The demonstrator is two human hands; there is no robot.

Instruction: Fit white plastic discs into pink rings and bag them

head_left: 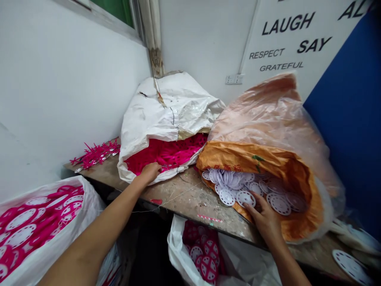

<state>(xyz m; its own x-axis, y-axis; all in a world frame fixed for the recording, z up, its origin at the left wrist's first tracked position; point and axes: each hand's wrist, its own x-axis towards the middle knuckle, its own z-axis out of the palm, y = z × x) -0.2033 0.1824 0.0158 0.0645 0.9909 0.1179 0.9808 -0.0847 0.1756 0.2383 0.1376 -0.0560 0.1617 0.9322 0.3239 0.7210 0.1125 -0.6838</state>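
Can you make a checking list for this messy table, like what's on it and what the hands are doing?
Surface: worn wooden table, speckled with small bits.
Job's things: white sack holding pink parts; orange sack holding white discs.
Clutter: pink scraps at the table's far left; left bag and middle bag of pink-and-white wheels, lower than the tabletop; loose disc at lower right.
Hands: left hand in the pink parts; right hand with fingers on the white discs; grip unclear for both.
Cables: nothing seen; only a wall socket.
Surroundings: white walls, poster with words, blue panel, window.
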